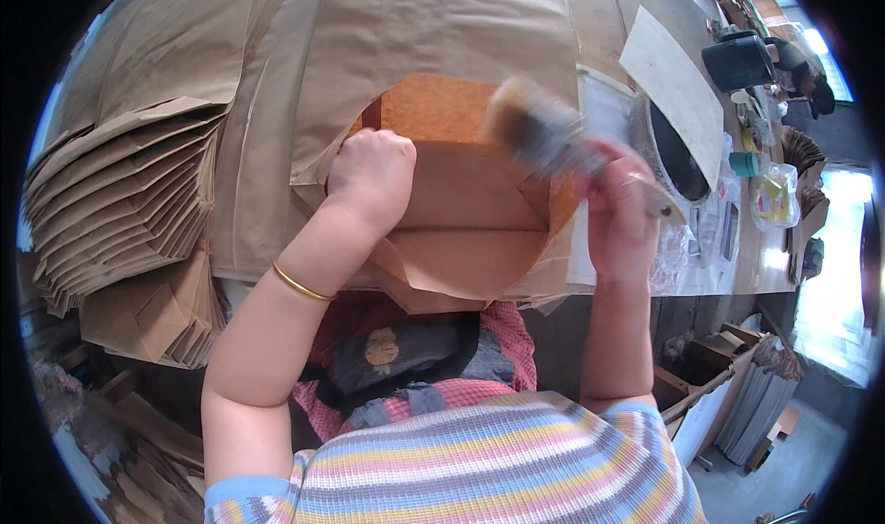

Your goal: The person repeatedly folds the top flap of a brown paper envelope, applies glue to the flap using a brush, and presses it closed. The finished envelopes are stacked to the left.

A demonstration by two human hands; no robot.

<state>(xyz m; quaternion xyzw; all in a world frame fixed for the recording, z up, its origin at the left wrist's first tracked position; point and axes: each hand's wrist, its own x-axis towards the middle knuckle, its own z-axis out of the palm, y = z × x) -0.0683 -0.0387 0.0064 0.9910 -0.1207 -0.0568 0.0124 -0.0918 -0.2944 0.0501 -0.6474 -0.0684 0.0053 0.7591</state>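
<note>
A large brown paper bag (470,257) lies on the table with its near end spread open, its folded flaps showing inside. An orange-brown panel (433,109) shows at the far side of the opening. My left hand (371,169) is closed in a fist at the left edge of the opening, gripping the bag's paper; the fingertips are hidden. My right hand (625,211) holds a wide flat paintbrush (544,128) by its handle. The brush is blurred by motion, its pale bristles pointing left over the right part of the opening. I cannot tell whether they touch the paper.
Fanned stacks of brown paper bags (129,192) lie at the left. Right of the bag are a dark oval-mouthed container (678,151), partly under a pale board (678,82), and a clear plastic bag (774,197). Open wooden boxes (710,363) stand below the table's right edge.
</note>
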